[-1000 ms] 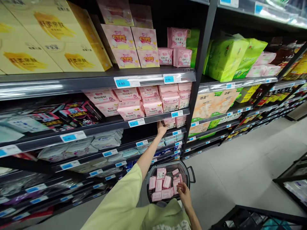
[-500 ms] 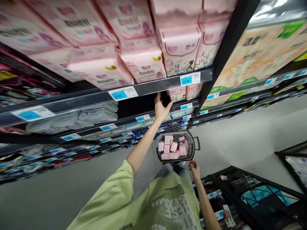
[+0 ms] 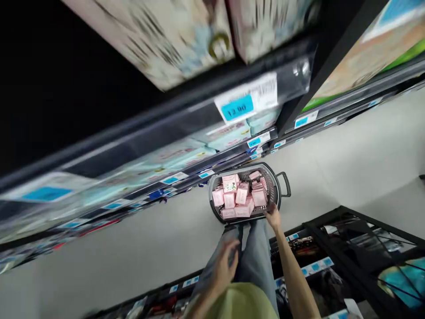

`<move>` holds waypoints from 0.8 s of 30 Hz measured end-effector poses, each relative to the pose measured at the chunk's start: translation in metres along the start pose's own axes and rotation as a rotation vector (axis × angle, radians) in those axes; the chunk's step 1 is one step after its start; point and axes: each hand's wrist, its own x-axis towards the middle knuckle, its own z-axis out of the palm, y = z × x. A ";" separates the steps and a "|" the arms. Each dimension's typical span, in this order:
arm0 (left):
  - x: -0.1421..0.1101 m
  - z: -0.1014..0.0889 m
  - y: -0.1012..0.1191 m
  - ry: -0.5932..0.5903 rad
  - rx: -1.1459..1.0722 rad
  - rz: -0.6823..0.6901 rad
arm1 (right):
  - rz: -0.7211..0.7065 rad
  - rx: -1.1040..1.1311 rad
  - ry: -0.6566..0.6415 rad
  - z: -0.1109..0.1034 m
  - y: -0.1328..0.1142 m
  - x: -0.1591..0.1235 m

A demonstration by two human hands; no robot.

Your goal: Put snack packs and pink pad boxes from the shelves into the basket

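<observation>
A dark grey shopping basket (image 3: 275, 188) stands on the floor in front of my legs, with a black handle at its right end. Inside lie several pink packs (image 3: 242, 193) of sanitary pads, some tilted or stacked. My right hand (image 3: 273, 217) is at the basket's near right edge, its fingers bent over the rim. Over my thigh, short of the basket, my left hand (image 3: 226, 266) is smeared by motion. Its thumb and fingers look apart, and I see nothing in it.
Close ahead runs a black shelf edge (image 3: 159, 128) with price labels, pink packs (image 3: 186, 40) above and pale green packs (image 3: 229, 135) below. A dark rack (image 3: 335, 239) with wire mesh stands at right, near my right arm. Grey floor (image 3: 116, 248) lies between.
My left hand has come back from the shelf to above my thigh. My right hand has moved up onto the basket rim. The view has dropped lower and nearer the shelf.
</observation>
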 end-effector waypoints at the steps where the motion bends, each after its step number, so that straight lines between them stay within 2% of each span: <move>1: -0.011 0.008 -0.031 -0.156 0.014 -0.062 | 0.004 -0.033 -0.009 0.016 0.011 0.019; 3: -0.029 0.018 -0.083 -0.365 0.034 -0.132 | 0.019 -0.104 -0.029 0.045 0.032 0.055; 5: -0.039 0.021 -0.118 -0.461 0.041 -0.151 | 0.047 -0.176 -0.045 0.069 0.054 0.085; 6: -0.040 0.021 -0.129 -0.452 0.043 -0.153 | 0.064 -0.212 -0.052 0.080 0.063 0.097; 8: -0.038 0.020 -0.140 -0.331 0.063 -0.167 | 0.095 -0.282 -0.058 0.096 0.080 0.114; 11: -0.026 0.015 -0.136 -0.136 0.118 -0.214 | 0.118 -0.384 -0.041 0.110 0.096 0.126; 16: -0.012 0.009 -0.122 -0.077 0.131 -0.266 | 0.081 -0.505 -0.039 0.118 0.094 0.118; 20: -0.016 0.009 -0.120 -0.108 0.104 -0.244 | 0.062 -0.557 0.006 0.106 0.069 0.089; 24: -0.009 0.007 -0.111 -0.175 0.091 -0.204 | -0.018 -0.561 0.087 0.079 0.034 0.033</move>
